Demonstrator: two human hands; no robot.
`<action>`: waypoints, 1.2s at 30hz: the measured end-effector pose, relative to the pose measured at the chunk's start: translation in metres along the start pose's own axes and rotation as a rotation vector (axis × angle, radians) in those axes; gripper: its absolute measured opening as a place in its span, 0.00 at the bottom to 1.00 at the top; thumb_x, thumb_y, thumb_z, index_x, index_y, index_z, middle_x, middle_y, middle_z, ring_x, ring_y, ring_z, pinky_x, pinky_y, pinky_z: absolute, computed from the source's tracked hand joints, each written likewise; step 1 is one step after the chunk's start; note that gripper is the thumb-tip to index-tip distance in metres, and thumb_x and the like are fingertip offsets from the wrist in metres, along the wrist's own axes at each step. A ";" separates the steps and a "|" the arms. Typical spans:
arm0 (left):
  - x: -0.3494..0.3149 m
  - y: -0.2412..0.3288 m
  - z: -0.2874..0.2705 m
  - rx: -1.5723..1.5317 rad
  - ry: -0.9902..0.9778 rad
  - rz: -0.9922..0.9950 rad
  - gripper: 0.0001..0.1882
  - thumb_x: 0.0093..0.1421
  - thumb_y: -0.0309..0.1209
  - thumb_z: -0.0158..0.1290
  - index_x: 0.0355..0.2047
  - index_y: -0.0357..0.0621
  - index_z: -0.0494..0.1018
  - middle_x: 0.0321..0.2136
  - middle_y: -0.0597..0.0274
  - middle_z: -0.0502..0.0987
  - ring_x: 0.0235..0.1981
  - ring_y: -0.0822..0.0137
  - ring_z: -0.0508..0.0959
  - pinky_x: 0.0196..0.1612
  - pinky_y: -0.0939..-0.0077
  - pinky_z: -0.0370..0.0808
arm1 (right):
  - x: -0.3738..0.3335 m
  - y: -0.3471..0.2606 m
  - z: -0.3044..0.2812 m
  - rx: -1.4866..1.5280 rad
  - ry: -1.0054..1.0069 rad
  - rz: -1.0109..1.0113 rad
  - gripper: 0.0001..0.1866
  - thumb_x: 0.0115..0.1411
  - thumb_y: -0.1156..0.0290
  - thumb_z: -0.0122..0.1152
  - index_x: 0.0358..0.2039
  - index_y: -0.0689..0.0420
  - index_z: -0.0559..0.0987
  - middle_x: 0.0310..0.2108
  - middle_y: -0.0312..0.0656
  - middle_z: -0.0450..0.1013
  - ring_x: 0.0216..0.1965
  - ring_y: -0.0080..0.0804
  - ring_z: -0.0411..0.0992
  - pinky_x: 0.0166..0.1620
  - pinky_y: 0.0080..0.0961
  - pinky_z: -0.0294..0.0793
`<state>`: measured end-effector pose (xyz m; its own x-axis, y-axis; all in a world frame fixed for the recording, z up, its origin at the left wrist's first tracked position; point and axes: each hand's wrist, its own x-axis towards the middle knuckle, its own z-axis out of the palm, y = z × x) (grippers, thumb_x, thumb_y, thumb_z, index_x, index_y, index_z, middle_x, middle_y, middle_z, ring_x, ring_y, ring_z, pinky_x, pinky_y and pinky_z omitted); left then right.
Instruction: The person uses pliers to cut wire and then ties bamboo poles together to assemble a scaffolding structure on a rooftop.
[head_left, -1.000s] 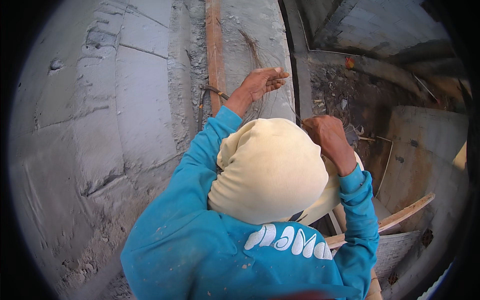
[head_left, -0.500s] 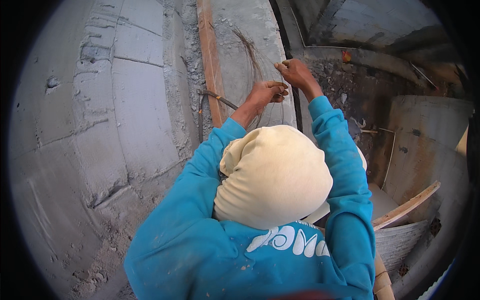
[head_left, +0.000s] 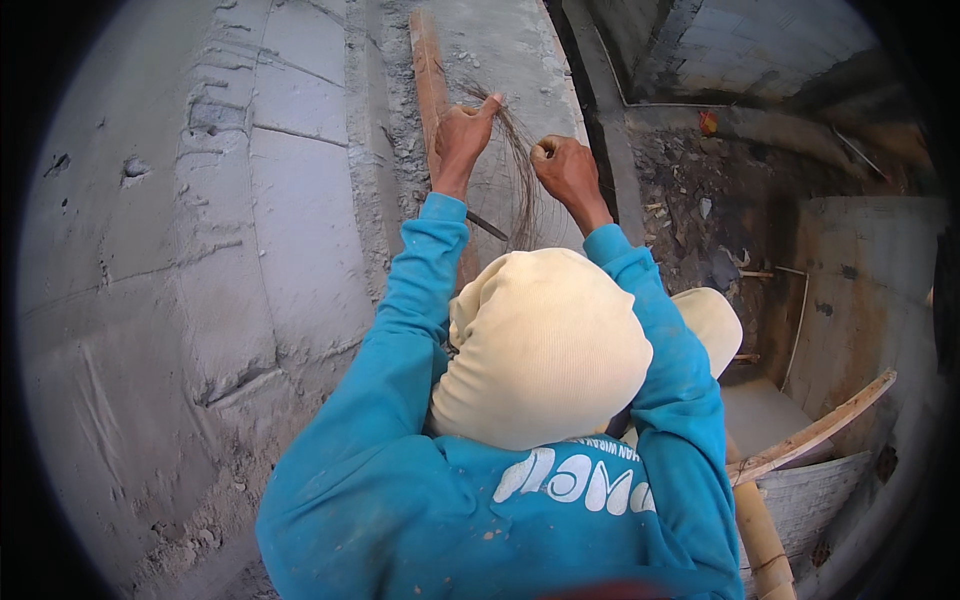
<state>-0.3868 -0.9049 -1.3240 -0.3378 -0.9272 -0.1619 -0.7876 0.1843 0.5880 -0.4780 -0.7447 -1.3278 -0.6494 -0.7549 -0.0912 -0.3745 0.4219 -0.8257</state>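
A loose bundle of thin brown wires (head_left: 522,190) runs along the concrete slab between my two hands. My left hand (head_left: 462,140) is closed at the bundle's upper part, its thumb and finger at the strands. On the other side my right hand (head_left: 570,172) has its fingers curled in a pinch; the strand in them is too fine to follow clearly. Both arms, in blue sleeves, reach past my raised knee (head_left: 540,350) in cream trousers. Beside my left wrist the dark handle of a hammer (head_left: 487,227) shows, its head hidden behind my forearm.
A wooden batten (head_left: 427,70) lies lengthwise on the slab (head_left: 520,45). Rough concrete with ledges (head_left: 300,200) spreads to the left. Past the slab's right edge lies a lower, rubble-strewn area (head_left: 690,180). A curved wooden strip (head_left: 820,425) and a board (head_left: 815,500) stand at lower right.
My left hand has moved up and left to the upper part of the wire bundle. My right hand has come slightly down and left. The hammer's head is now covered by my left forearm.
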 end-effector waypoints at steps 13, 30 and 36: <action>0.017 -0.026 0.025 0.002 0.046 0.141 0.21 0.60 0.45 0.51 0.33 0.38 0.81 0.29 0.44 0.81 0.34 0.45 0.81 0.40 0.52 0.74 | -0.007 -0.001 -0.022 0.013 -0.059 -0.093 0.13 0.56 0.67 0.55 0.33 0.59 0.85 0.33 0.56 0.79 0.39 0.56 0.77 0.46 0.43 0.75; -0.020 -0.023 0.036 -0.157 0.237 0.498 0.15 0.51 0.35 0.62 0.36 0.38 0.78 0.36 0.52 0.78 0.41 0.55 0.77 0.45 0.62 0.75 | -0.003 0.002 -0.037 0.105 -0.152 -0.036 0.14 0.57 0.66 0.54 0.34 0.61 0.84 0.34 0.55 0.80 0.37 0.49 0.79 0.44 0.38 0.75; -0.026 -0.015 0.026 -0.119 0.244 0.526 0.16 0.52 0.36 0.62 0.34 0.37 0.77 0.34 0.49 0.79 0.37 0.51 0.79 0.42 0.59 0.76 | -0.002 0.001 -0.038 0.121 -0.196 -0.048 0.15 0.56 0.67 0.55 0.35 0.63 0.84 0.34 0.57 0.79 0.37 0.49 0.79 0.46 0.38 0.75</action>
<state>-0.3796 -0.8755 -1.3488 -0.5280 -0.7721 0.3535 -0.4786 0.6145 0.6272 -0.5025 -0.7234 -1.3074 -0.4874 -0.8607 -0.1473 -0.3121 0.3292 -0.8912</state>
